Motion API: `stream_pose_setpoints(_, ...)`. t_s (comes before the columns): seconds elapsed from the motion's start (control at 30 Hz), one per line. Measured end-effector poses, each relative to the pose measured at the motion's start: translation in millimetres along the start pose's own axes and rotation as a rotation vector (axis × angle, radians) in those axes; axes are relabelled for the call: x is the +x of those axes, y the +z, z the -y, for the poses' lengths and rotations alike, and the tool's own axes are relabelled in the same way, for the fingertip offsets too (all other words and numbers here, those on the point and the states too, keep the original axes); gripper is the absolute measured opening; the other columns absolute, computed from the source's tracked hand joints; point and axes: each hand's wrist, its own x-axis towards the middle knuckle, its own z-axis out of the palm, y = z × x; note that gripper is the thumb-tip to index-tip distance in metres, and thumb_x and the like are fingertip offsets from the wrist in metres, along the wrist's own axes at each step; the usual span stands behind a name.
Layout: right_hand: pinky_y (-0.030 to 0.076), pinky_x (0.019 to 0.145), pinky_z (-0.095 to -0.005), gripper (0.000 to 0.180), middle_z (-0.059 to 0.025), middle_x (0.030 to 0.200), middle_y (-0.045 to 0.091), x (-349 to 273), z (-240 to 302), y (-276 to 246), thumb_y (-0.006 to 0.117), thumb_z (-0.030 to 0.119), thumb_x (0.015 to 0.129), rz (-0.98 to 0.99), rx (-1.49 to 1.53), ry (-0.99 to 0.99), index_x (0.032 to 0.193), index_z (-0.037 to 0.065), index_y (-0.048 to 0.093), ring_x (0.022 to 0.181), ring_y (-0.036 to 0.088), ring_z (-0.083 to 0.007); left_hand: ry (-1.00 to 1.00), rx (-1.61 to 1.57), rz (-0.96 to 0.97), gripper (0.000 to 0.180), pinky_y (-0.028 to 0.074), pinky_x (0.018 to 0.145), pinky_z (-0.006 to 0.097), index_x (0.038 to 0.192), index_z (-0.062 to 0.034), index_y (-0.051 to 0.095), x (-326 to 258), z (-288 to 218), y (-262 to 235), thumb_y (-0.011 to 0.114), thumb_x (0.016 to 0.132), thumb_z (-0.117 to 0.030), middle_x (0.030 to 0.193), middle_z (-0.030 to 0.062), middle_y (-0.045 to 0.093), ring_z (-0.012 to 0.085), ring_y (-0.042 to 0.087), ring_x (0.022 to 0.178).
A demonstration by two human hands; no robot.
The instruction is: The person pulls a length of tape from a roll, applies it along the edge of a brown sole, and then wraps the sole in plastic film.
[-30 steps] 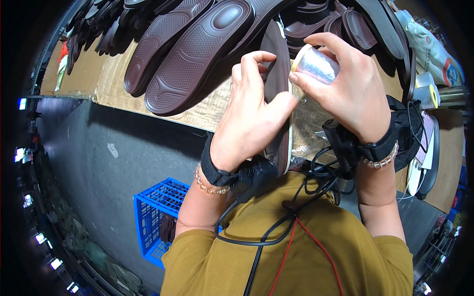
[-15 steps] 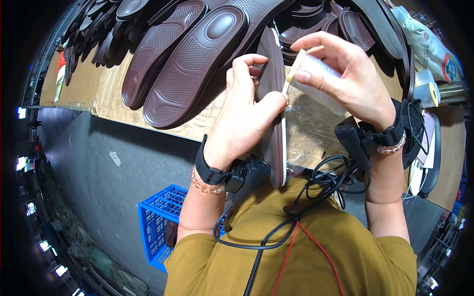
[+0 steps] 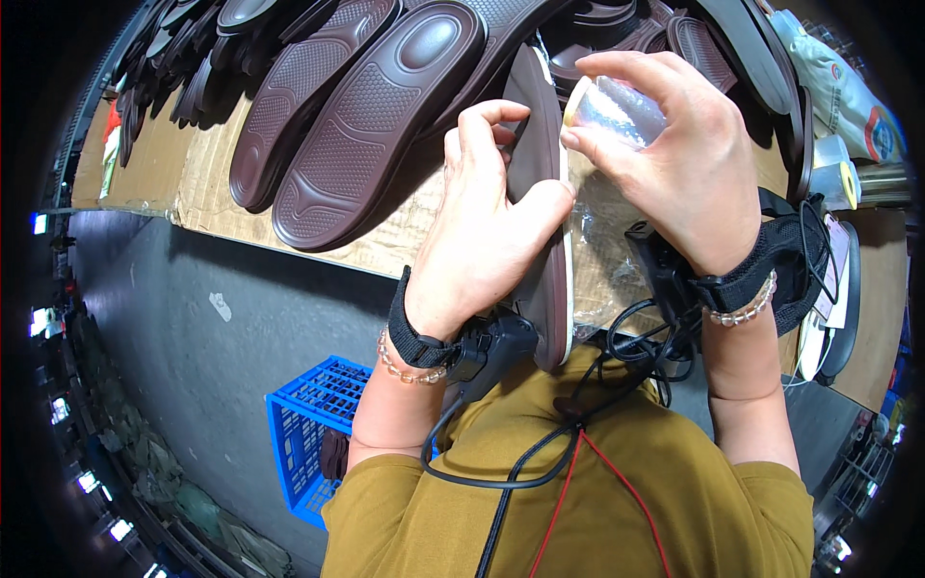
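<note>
Roll of clear film point(image 3: 624, 114), pale yellow at its near rim, sits in our right hand point(image 3: 689, 159), with the thumb and curled fingers closed around it. It is tilted, just to the right of the brown sole point(image 3: 536, 149) that our left hand point(image 3: 487, 226) grips. We hold that sole on edge, bent fingers against its left face and the thumb along its right side, where a white line runs lengthwise; its lower end reaches down to our mustard shirt point(image 3: 453, 530). We cannot tell whether the roll touches it.

Under our hands is a table covered in cardboard point(image 3: 207, 183). To our left, two large brown soles point(image 3: 381, 125) lie side by side with their textured faces up, and more are heaped along the far side. To our right we have a white bag point(image 3: 848, 106) and, below it, another clear roll point(image 3: 833, 181).

Each of our wrists carries a black strap point(image 3: 742, 270) and a beaded bracelet point(image 3: 747, 313), and black cables point(image 3: 636, 323) loop between our forearms. A blue crate point(image 3: 275, 414) stands low on our left, beside our elbow, with something dark inside that we cannot make out.
</note>
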Motion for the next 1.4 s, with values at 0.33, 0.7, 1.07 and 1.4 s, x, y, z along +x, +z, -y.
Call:
stream_pose_setpoints(0.33,0.057,0.084,-0.0379,0.045,-0.0171,0.103,0.073,3,-2,3,0.083,0.025,0.081,0.053,-0.063,-0.044,0.119,0.005,0.070,0.095,0.072,-0.0357,-0.024,0.060,0.008,0.065,0.044,0.093,0.027,0.139,-0.0022,0.044,15,3,-5,0.072,0.082,-0.017,0.115,0.0085,0.046,0.0143,0.045,0.105)
stream_pose_setpoints(0.7,0.054,0.078,-0.0402,0.042,-0.0201,0.096,0.069,11,-41,11,0.065,0.036,0.097,0.332,0.461,0.029,0.114,-0.002,0.061,0.088,0.070,-0.0315,-0.150,-0.136,0.063,0.081,0.044,0.102,0.039,0.140,0.0008,0.039,33,16,-9,0.076,0.076,-0.033,0.129,0.0217,0.041,0.0283,0.044,0.118)
stream_pose_setpoints(1.07,0.058,0.078,-0.0381,0.041,-0.0192,0.094,0.073,19,-38,21,0.085,0.027,0.078,0.047,0.304,0.035,0.111,0.005,0.071,0.088,0.074,-0.0323,-0.007,0.006,0.005,0.062,0.047,0.092,0.026,0.141,-0.0005,0.041,31,24,-5,0.070,0.087,-0.014,0.119,0.0080,0.043,0.0110,0.053,0.098)
stream_pose_setpoints(1.4,0.056,0.087,-0.0352,0.047,-0.0138,0.106,0.073,16,-20,21,0.087,0.017,0.075,-0.040,0.045,-0.057,0.117,0.005,0.069,0.097,0.072,-0.0305,-0.104,-0.099,0.049,0.078,0.041,0.107,0.042,0.138,0.0031,0.038,31,13,-7,0.074,0.077,-0.030,0.127,0.0220,0.042,0.0314,0.043,0.121)
